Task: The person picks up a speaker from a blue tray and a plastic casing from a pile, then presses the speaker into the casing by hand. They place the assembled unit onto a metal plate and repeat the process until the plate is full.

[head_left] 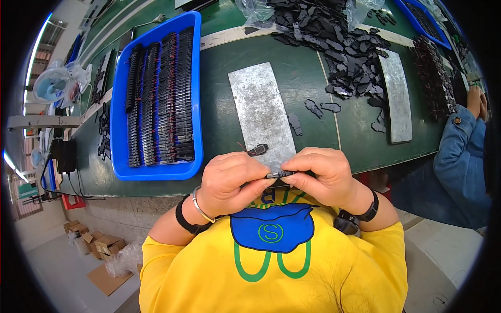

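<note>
Close to my body, at the near end of a grey metal plate [263, 96], my left hand [232, 180] and my right hand [324, 171] meet. Between their thumbs and fingertips they both pinch a small, thin black plastic part [279, 174], seen edge-on. Its exact kind is hard to make out. A small black module with thin red wires [258, 150] lies on the plate just beyond my left fingertips. Right of the plate rest a few loose flat black plastic pieces [295, 124].
Left of the plate stands a blue tray [197, 94] packed with rows of black wired parts. A heap of black pieces [355, 57] lies at the back right, beside a second metal plate [395, 96]. A co-worker in a denim sleeve [451, 151] sits at the right.
</note>
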The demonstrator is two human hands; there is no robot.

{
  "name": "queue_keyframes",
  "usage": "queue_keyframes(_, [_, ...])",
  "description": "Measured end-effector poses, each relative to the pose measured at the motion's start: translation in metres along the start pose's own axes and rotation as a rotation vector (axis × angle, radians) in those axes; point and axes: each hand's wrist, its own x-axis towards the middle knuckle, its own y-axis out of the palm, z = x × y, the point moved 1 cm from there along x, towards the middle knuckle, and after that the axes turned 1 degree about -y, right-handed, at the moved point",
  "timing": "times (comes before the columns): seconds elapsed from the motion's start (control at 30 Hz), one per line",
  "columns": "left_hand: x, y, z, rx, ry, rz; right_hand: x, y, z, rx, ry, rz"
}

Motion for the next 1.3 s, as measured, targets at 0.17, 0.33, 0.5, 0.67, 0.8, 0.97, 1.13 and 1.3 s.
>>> queue_keyframes(0.17, [0.001,0.002,0.0,-0.032,0.031,-0.02,0.001,0.001,0.0,-0.089,-0.167,-0.037])
queue_keyframes(0.33, [0.003,0.001,0.001,-0.097,-0.019,0.008,0.0,0.002,0.0,-0.101,-0.224,-0.058])
queue_keyframes(0.5, [0.007,0.003,-0.001,-0.097,0.003,0.026,-0.001,0.003,0.0,-0.105,-0.235,-0.053])
queue_keyframes(0.67, [0.003,0.001,-0.001,-0.046,0.055,0.061,-0.002,0.005,0.001,-0.087,-0.235,-0.039])
queue_keyframes(0.8, [0.003,0.001,-0.001,-0.031,0.059,0.018,0.001,0.003,0.004,-0.057,-0.086,0.002])
queue_keyframes(0.97, [-0.004,0.003,0.001,-0.083,0.019,-0.04,0.0,0.008,0.007,0.11,0.102,-0.071])
queue_keyframes(1.13, [-0.011,0.004,0.006,-0.158,-0.032,-0.066,0.0,0.007,0.003,0.042,0.022,-0.037])
queue_keyframes(1.3, [-0.008,-0.004,-0.006,-0.085,-0.214,-0.016,0.003,0.009,0.003,-0.053,-0.072,-0.027])
